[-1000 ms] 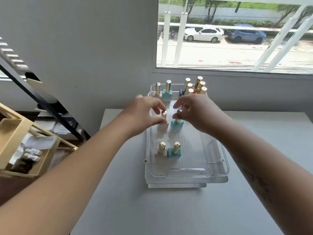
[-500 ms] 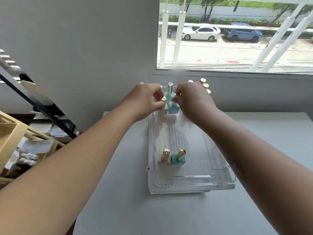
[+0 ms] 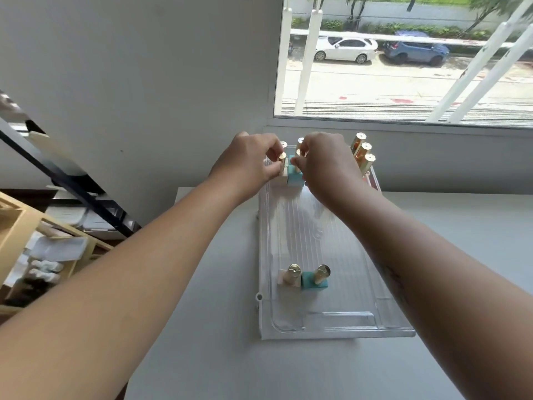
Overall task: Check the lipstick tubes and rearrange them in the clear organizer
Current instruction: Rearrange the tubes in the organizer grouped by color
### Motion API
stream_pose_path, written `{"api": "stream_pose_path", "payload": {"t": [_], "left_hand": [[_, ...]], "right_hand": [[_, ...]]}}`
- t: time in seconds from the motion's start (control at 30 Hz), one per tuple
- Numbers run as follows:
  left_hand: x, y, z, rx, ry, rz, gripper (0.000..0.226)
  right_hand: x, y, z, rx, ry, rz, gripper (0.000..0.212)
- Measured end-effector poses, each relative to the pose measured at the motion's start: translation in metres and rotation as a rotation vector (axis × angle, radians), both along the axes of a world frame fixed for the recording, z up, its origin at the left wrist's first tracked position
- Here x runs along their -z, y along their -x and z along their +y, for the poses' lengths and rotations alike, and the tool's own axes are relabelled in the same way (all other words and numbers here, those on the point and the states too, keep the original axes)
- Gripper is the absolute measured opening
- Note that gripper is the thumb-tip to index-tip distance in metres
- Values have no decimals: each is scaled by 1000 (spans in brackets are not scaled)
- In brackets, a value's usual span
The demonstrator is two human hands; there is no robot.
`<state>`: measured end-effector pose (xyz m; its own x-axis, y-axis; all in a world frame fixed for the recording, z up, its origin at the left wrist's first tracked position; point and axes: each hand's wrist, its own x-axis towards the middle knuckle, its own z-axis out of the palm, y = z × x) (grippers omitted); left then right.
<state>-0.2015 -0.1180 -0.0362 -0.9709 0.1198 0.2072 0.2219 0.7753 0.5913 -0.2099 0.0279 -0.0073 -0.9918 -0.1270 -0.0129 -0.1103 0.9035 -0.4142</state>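
Pinching: left hand [image 3: 248,164] grips white-based lipstick [image 3: 283,168]
Right hand [image 3: 326,166]: fingers closed on teal-based lipstick [image 3: 295,176]
Place: organizer's [image 3: 331,332] far end

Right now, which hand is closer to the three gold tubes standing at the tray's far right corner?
Right. The right hand is just left of the three gold tubes, a small gap away; the left hand is farther left, beyond it.

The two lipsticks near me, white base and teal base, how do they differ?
The white-base lipstick stands to the left, its base pale; the teal-base lipstick stands to the right on a blue-green block. Both are upright, gold-capped, untouched, side by side at the near end of the clear organizer.
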Motion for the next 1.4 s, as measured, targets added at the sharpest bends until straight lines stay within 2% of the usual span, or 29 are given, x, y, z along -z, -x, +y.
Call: {"api": "stream_pose_path", "payload": {"t": [0.2,0.47,0.6,0.7,0.87,1.1,1.23,1.4], "left_hand": [[3,0,-1,-17,-9,11,16],[-1,-17,-2,-49,-18,37,26],[-8,-40,0,-29,-63,36,11],[-14,-61,5,-9,-100,-14,8],[-23,-99,6,2,-150,-142,6],[-21,-153,7,-49,-267,-292,38],[-11,-170,12,-76,-198,-297,32],[-5,-174,16,-100,-157,-269,21]], "right_hand": [[8,-1,0,63,116,49,26],[9,-20,16,43,207,39,40],[3,-41,30,26,336,-5,28],[-1,-61,41,-21,375,-20,14],[-3,-92,59,-154,385,-119,11],[2,-124,83,-301,267,-286,24],[6,-138,82,-303,288,-359,34],[11,-146,74,-283,315,-241,19]]}}
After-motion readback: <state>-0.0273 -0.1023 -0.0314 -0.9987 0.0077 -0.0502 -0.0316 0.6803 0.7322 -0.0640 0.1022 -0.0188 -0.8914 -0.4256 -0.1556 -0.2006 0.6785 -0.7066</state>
